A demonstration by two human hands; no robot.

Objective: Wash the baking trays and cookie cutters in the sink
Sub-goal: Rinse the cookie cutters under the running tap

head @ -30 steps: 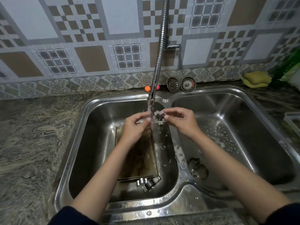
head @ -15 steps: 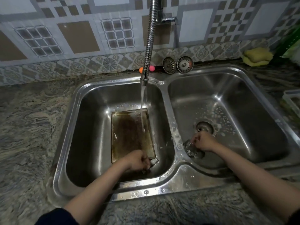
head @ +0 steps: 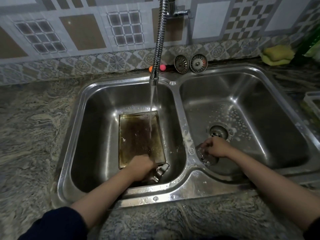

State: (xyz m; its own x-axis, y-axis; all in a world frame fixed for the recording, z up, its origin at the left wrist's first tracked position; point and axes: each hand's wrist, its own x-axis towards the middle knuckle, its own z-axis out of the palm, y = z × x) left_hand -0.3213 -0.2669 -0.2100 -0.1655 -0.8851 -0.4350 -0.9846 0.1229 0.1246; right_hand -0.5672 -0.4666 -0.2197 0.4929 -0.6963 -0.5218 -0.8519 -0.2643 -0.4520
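Note:
A brown-stained baking tray (head: 140,137) lies flat in the left basin of the steel double sink (head: 180,186), with tap water running onto it. My left hand (head: 141,168) is down at the tray's near edge, its fingers closed among metal cookie cutters (head: 161,170) piled there. My right hand (head: 215,147) is low in the right basin, fingers curled over other cookie cutters (head: 207,158) near the drain (head: 218,132). Whether either hand grips a cutter is hidden by the knuckles.
A flexible chrome tap (head: 158,42) hangs over the left basin, running. Two strainer plugs (head: 190,63) and two small coloured balls (head: 162,67) sit on the back ledge. A yellow sponge (head: 277,54) lies back right; a white rack (head: 312,103) is at the right edge. Soap foam dots the right basin.
One second ago both hands held a cookie cutter under the tap. They then dropped, left to the tray's near edge, right into the right basin, and have hardly moved since.

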